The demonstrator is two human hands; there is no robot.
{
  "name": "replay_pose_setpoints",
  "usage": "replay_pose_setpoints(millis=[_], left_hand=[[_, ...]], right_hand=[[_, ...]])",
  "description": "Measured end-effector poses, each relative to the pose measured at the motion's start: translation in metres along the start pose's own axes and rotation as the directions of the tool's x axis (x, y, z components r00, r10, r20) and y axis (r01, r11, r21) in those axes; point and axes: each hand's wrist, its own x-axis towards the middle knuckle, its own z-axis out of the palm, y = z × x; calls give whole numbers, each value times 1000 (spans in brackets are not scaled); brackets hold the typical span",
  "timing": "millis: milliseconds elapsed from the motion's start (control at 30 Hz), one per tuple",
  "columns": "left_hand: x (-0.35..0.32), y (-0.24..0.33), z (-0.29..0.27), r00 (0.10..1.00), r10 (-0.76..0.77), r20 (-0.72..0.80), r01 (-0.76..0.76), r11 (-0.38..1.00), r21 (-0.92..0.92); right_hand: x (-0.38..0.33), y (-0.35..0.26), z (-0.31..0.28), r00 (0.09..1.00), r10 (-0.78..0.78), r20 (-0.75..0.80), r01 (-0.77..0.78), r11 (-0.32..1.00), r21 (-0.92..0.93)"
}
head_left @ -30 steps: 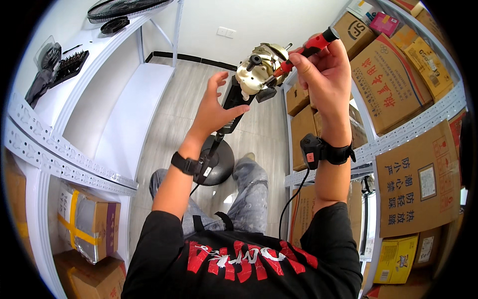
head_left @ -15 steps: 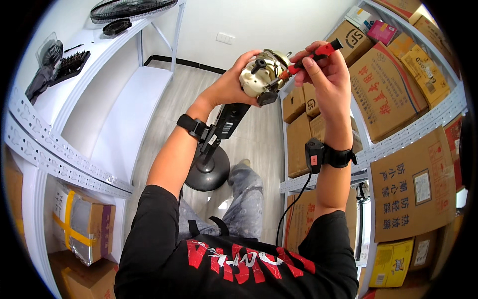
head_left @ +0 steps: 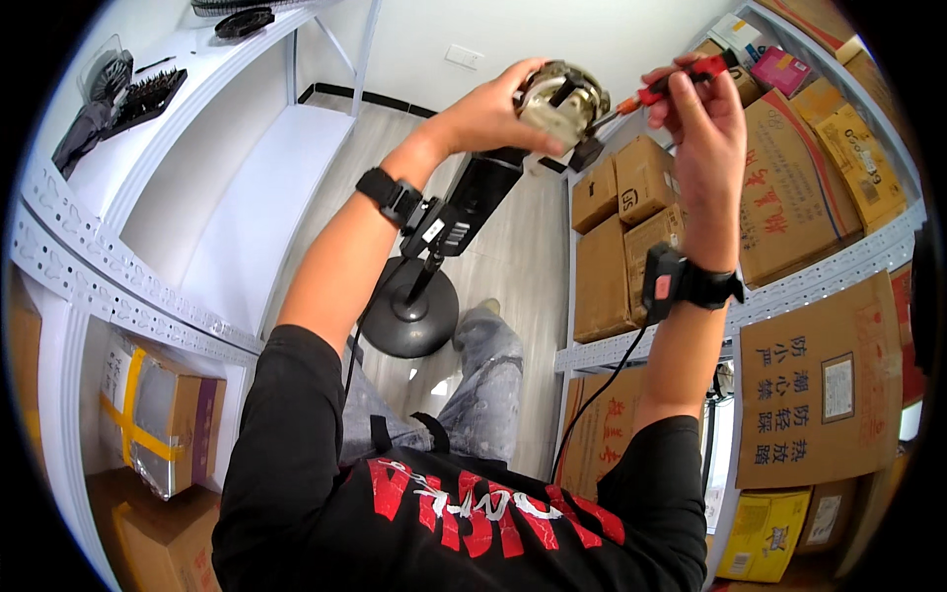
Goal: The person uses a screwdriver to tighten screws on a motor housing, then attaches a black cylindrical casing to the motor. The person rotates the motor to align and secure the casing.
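Metal motor [head_left: 577,107], upper centre of the frame, gripped from its left side by the left hand [head_left: 483,114]; the right hand [head_left: 702,123], upper right, grasps a red-and-black screwdriver [head_left: 653,95] angled down to the motor's right side. Dark characters and a white label [head_left: 837,388] mark a carton [head_left: 819,434], lower right; red-and-white lettering [head_left: 503,505] crosses the black shirt [head_left: 444,570], bottom centre

Red-and-white lettering [head_left: 483,508] spans the black T-shirt [head_left: 316,503]; dark characters [head_left: 782,400] and a white label [head_left: 837,387] mark the right-hand cardboard carton [head_left: 870,424], red characters [head_left: 764,197] the carton above [head_left: 804,163].
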Motion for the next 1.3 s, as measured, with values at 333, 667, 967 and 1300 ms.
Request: replay_pose_setpoints(millis=[333,667,967,1300], left_hand=[[22,7,-2,993,-114,44,110,990,86],[24,6,-27,980,-30,195,-5,984,180],[-60,-98,-2,900,-212,-381,203,977,-66],[-45,-115,39,896,-10,-444,64,992,106]], right_hand=[[38,-8,11,991,129,-18,-130,979,-155],[53,24,-23,993,90,71,-85,994,-73],[46,10,2,991,78,104,-64,989,-130],[33,-1,-10,992,88,86,-77,989,-124]])
